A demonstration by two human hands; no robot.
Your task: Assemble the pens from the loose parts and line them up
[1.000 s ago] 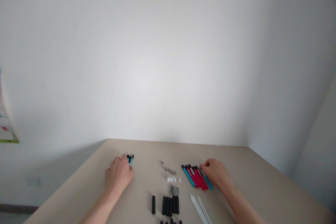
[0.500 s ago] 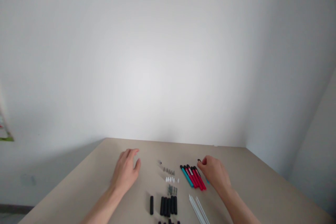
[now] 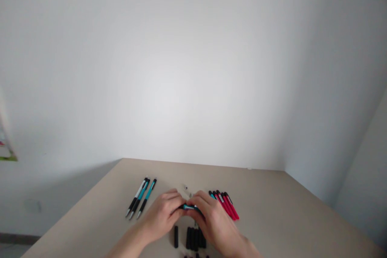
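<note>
A teal pen barrel with black parts (image 3: 189,207) lies level between my two hands, above the middle of the table. My left hand (image 3: 167,209) pinches its left end. My right hand (image 3: 208,213) has fingers closed round the right end and hides much of it. Just below the hands are several black rubber grips (image 3: 193,238), with a single black grip (image 3: 176,236) apart on their left. Right of my right hand, several red pen barrels (image 3: 229,206) and a teal barrel (image 3: 211,195), partly covered, lie side by side.
Three whole pens (image 3: 142,197), one white and black and two teal and black, lie left of my left hand. A small metal piece (image 3: 186,188) sits beyond the hands. Small dark parts (image 3: 197,255) show at the bottom edge. A white wall (image 3: 193,88) stands behind the table.
My right hand has brought the teal barrel from the right side to the middle. My left hand has moved right and down to hold it too, uncovering the three pens.
</note>
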